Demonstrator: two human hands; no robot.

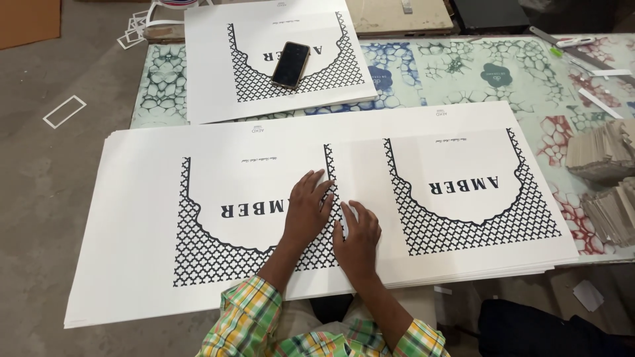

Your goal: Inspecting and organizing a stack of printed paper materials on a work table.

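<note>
A low table (463, 73) with a flowery cover stands on a grey floor (40, 185), and a person in a checked sleeve (245, 317) sits close to it. Right under the hands lies a big stack of white sheets (132, 218) with black net patterns and big letters. The left hand (307, 208) and the right hand (357, 235) lie flat on the top sheet, side by side and almost touching, fingers spread, holding nothing. They seem to be pressing the sheet down at its middle, between the two patterns. Moving just that top sheet would need a finger under its edge and a soft, even pull. Far to the right of the hands sit piles of grey card (605, 152). Beyond the hands lies a smaller pile of sheets (211, 66) with a dark phone (290, 64) on top
</note>
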